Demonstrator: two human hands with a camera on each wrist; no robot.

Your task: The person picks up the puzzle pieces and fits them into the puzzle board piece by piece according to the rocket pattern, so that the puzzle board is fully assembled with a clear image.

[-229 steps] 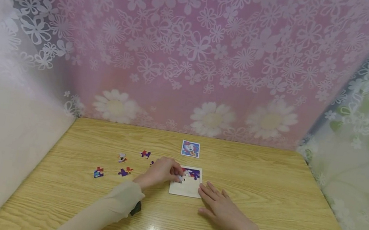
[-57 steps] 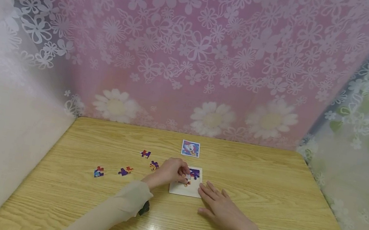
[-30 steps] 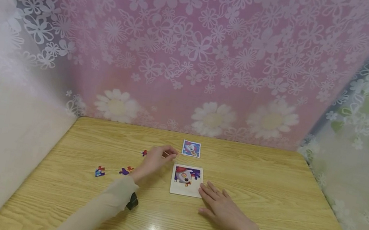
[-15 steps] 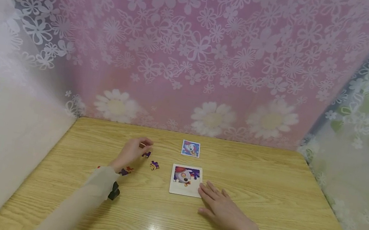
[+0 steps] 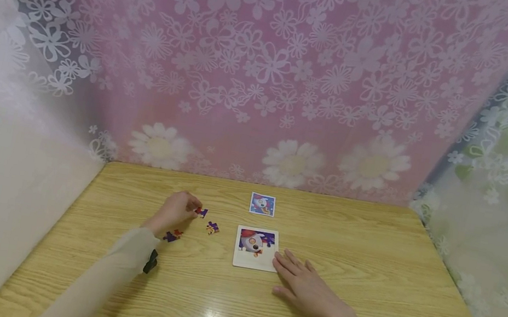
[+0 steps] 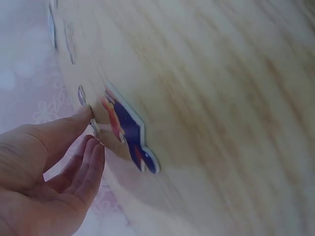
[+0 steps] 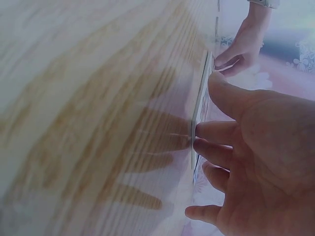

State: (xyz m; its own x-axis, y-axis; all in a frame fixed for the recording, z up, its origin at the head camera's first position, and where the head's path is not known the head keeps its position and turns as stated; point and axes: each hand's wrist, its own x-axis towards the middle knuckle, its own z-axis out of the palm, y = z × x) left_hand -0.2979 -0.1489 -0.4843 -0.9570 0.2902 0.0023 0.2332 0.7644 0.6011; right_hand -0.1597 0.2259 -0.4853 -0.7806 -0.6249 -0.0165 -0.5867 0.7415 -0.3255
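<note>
My left hand [image 5: 176,210] is over the left part of the table. Its thumb and fingertips pinch the edge of a red and purple jigsaw puzzle piece [image 5: 202,213], seen nearly edge-on in the left wrist view. A purple and orange piece [image 6: 129,129] lies just beside that hand. Another purple and yellow piece [image 5: 212,228] lies to its right. My right hand [image 5: 312,292] lies flat, fingers straight, with the fingertips at the right edge of the white puzzle board [image 5: 247,261]. The board's upper part bears joined pieces showing a white dog's face [image 5: 251,241]; its lower part is bare.
A small picture card [image 5: 263,204] with the same dog lies behind the board. The wooden table [image 5: 360,242] meets a pink flowered curtain [image 5: 263,99] at the back, with pale curtains on both sides.
The grey and white piece has gone from the left side, and the dog's face now fills more of the board. My left hand has left the board, moving left to the red and purple piece.
</note>
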